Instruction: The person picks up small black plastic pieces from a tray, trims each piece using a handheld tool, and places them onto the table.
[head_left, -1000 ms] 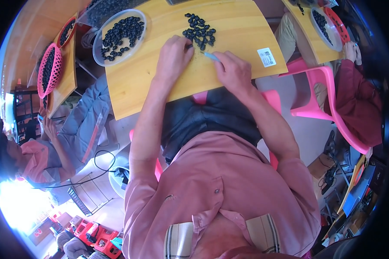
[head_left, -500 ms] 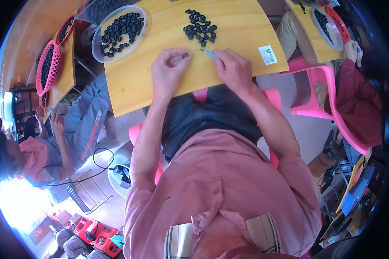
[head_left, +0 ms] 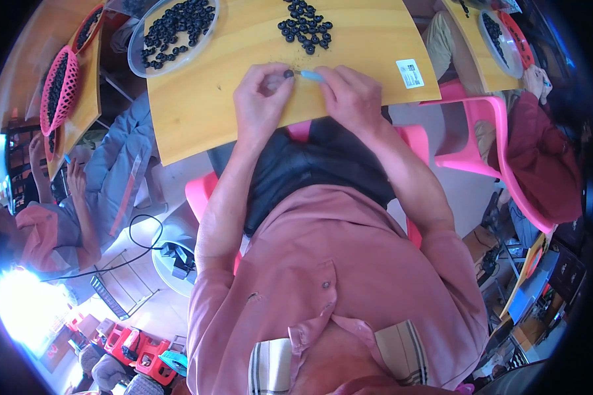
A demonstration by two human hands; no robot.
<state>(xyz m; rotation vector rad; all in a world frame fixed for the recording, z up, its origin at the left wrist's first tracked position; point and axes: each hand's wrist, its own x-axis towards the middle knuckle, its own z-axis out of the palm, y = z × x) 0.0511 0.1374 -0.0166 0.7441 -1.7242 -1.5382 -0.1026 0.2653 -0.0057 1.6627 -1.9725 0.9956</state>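
- Yellow wooden surface (head_left: 369,46) in front of you, grain showing, with a white label (head_left: 410,74) stuck down near its right edge.
- Your left hand (head_left: 260,102) is over the near part of it, thumb and fingers curled into a loop and pinching a small dark piece (head_left: 288,74) at the tips.
- Your right hand (head_left: 354,95) comes in from the other side, fingers closed around a pale blue tool (head_left: 311,76) that points left at that piece. Tip's super close, but I can't tell if it's actually touching.
- Straight ahead of your hands you've got a loose pile of black beadlike pieces (head_left: 303,29), sitting right on the wood, some crumbs scattered on your side of it.
- Up at the left corner is a clear round tub (head_left: 132,52) with a bunch more black pieces in it, bare bottom showing in spots.
- Over on your left, a co-worker in grey trousers (head_left: 115,171) sits by another table, where a pink mesh basket (head_left: 68,95) holds dark pieces too.
- On your right, somebody in a maroon top (head_left: 547,164) is on a pink chair (head_left: 505,150), hands close to the next table.
- Down on the floor, lower left: red plastic stools (head_left: 155,362).
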